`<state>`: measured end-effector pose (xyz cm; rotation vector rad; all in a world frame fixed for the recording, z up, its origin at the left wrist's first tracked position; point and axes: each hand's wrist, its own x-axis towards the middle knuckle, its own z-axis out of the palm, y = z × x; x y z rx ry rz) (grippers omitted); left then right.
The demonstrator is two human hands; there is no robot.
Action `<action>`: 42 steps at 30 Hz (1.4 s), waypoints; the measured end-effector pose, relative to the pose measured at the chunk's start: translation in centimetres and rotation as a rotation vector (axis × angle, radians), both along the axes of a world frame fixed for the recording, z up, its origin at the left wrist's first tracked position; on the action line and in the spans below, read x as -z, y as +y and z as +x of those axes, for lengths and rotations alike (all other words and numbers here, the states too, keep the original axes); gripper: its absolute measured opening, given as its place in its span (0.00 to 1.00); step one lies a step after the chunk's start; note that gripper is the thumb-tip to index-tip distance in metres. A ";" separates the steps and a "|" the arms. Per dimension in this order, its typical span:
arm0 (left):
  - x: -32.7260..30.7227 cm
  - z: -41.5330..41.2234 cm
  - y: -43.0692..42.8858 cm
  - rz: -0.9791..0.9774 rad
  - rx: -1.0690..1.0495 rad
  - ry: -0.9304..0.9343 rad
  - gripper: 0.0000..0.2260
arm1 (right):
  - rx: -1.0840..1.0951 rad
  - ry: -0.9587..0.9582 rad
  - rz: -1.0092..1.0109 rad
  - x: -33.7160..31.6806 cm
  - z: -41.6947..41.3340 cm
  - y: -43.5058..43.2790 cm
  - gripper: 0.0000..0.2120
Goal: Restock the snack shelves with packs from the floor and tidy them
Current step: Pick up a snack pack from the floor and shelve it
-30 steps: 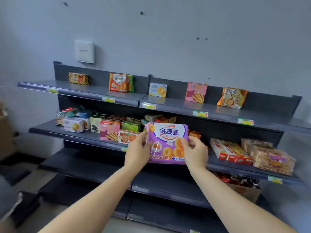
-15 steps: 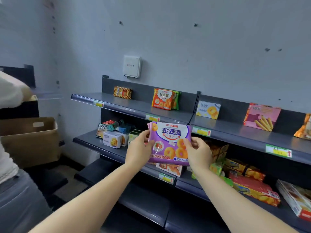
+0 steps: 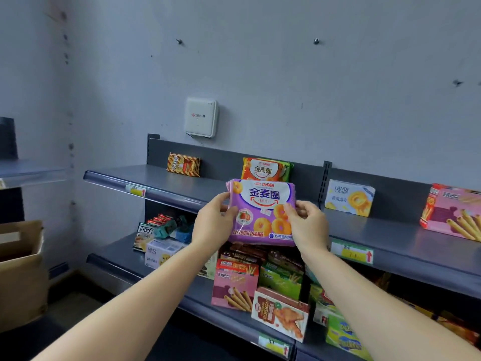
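Observation:
I hold a purple ring-biscuit pack (image 3: pixel 261 212) upright with both hands, at the front edge of the top shelf (image 3: pixel 166 183). My left hand (image 3: pixel 214 220) grips its left side and my right hand (image 3: pixel 308 225) grips its right side. Just behind it an orange pack of the same brand (image 3: pixel 264 169) leans against the shelf's back panel, with a green pack tucked behind that. The lower shelf (image 3: pixel 117 254) below carries several boxes of stick biscuits and wafers.
A striped pack (image 3: pixel 183 164), a pale cookie box (image 3: pixel 348 197) and a pink stick-biscuit box (image 3: pixel 453 211) stand along the top shelf. A cardboard box (image 3: pixel 22 272) sits at the left on the floor. A white wall unit (image 3: pixel 200 117) hangs above.
The purple pack has risen with both hands from the lower shelf's level to the top shelf's edge, in front of the orange pack. The view has come closer and shifted left.

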<state>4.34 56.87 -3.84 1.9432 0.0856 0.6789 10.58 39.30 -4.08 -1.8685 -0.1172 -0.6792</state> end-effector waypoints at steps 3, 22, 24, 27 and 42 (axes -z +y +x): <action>-0.8 4.2 0.6 -0.009 0.007 0.003 0.18 | -0.005 0.002 -0.006 -0.7 4.2 0.5 0.15; -3.0 28.2 5.4 0.018 0.205 0.079 0.05 | 0.117 0.134 -0.026 -2.7 23.1 2.8 0.08; -2.9 29.9 5.6 0.028 0.239 0.096 0.05 | 0.136 0.161 -0.021 -2.6 24.4 2.9 0.08; -2.8 31.7 5.9 0.048 0.258 0.088 0.06 | 0.159 0.178 -0.014 -2.2 25.7 2.8 0.09; -2.6 33.4 5.8 0.158 0.204 0.078 0.16 | 0.061 0.164 -0.122 -2.7 26.4 2.3 0.12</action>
